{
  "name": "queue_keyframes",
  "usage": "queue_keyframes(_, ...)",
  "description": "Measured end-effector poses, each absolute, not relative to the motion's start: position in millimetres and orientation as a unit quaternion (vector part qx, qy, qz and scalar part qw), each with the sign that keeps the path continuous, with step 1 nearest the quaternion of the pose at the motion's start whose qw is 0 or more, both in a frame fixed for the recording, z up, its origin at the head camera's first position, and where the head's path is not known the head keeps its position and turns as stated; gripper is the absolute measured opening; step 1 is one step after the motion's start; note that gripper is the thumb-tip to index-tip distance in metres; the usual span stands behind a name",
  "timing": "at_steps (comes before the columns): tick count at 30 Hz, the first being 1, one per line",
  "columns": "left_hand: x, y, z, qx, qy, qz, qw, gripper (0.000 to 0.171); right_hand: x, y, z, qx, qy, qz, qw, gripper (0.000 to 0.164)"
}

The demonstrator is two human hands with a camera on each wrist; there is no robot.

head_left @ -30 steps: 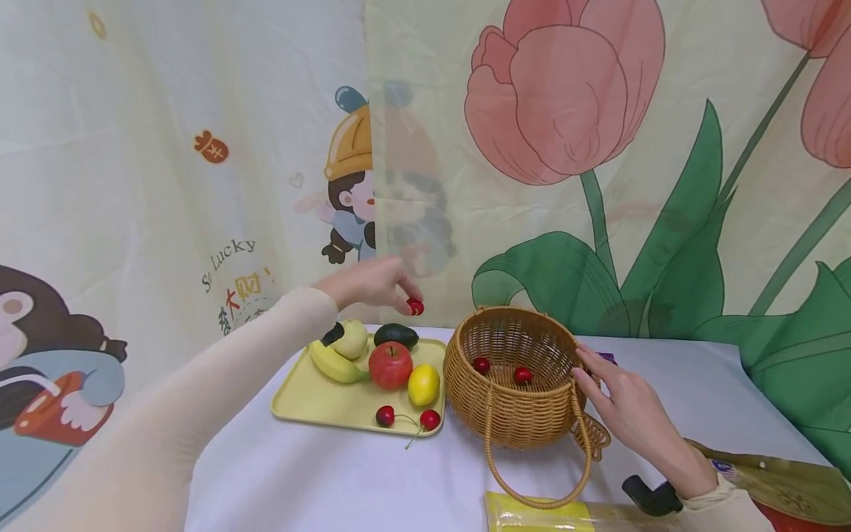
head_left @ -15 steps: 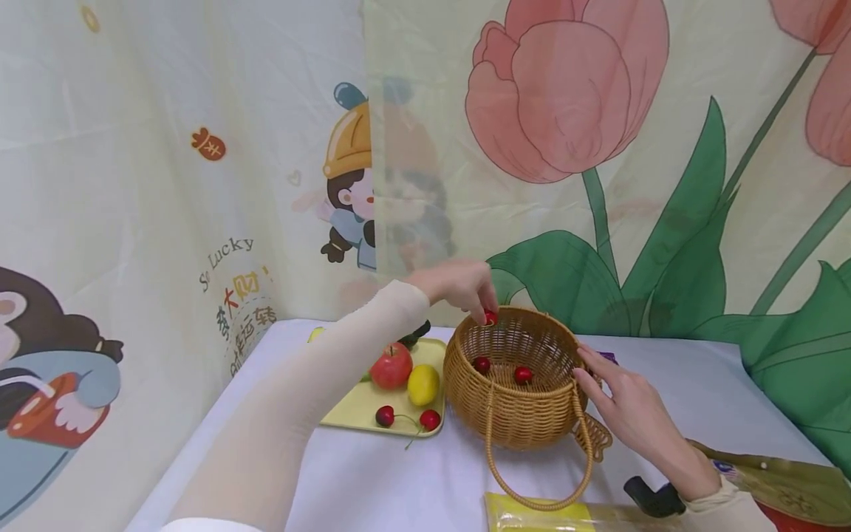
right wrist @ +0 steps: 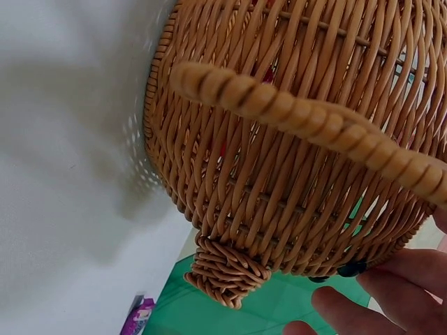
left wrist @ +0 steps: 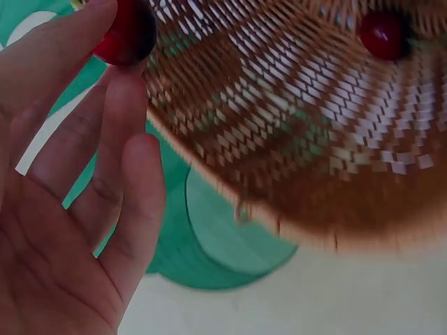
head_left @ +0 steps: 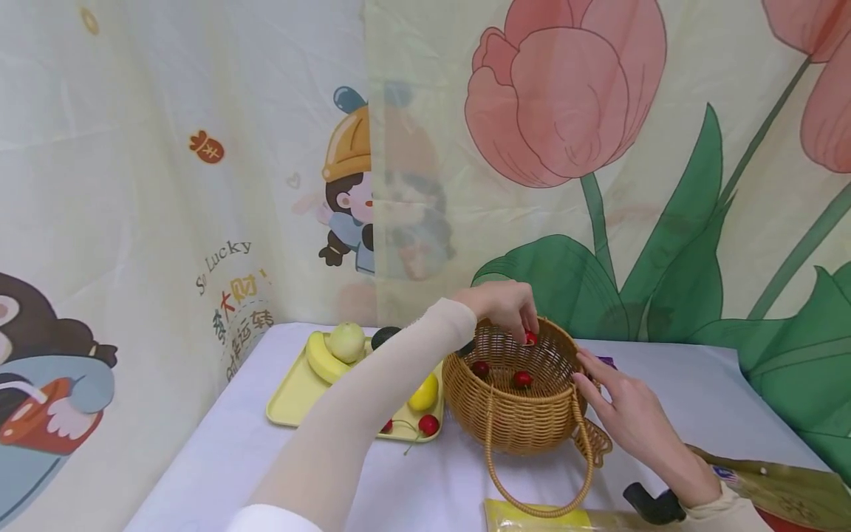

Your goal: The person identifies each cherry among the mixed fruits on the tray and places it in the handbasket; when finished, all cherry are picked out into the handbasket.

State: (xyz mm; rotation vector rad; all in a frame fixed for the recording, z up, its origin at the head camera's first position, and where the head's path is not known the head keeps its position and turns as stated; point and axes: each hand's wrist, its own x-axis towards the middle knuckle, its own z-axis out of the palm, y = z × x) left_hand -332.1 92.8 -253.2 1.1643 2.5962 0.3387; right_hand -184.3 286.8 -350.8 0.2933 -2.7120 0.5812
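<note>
My left hand pinches a red cherry between thumb and fingers, over the far side of the mouth of a brown wicker basket. In the left wrist view this cherry appears beside the basket's rim. Inside the basket lie two more cherries, one dark red and one brighter. My right hand rests at the basket's right rim, fingers mostly straight. The right wrist view shows its fingers against the wicker side. The basket's handle hangs down in front.
Left of the basket is a yellow tray with a banana, a pale green round fruit, a lemon and cherries, partly behind my left sleeve. A yellow package and an olive bag lie in front and right.
My left hand has carried the cherry rightward from above the tray to the basket's mouth and lowered it slightly. The right hand has stayed at the rim.
</note>
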Motion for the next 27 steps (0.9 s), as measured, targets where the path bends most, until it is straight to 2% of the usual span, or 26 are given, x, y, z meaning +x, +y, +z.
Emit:
queue_keyframes(10, -332, 110, -282, 0.416, 0.890, 0.136, 0.129, 0.022, -185, 288, -354, 0.106, -0.957, 0.206, 0.177, 0.055)
queue_keyframes(21, -338, 116, -311, 0.435, 0.866, 0.166, 0.182, 0.026, -186, 286, -354, 0.108, -0.956, 0.209, 0.178, 0.054)
queue_keyframes(27, -339, 116, -313, 0.428, 0.870, 0.160, 0.185, 0.025, -186, 287, -354, 0.108, -0.955, 0.208, 0.184, 0.054)
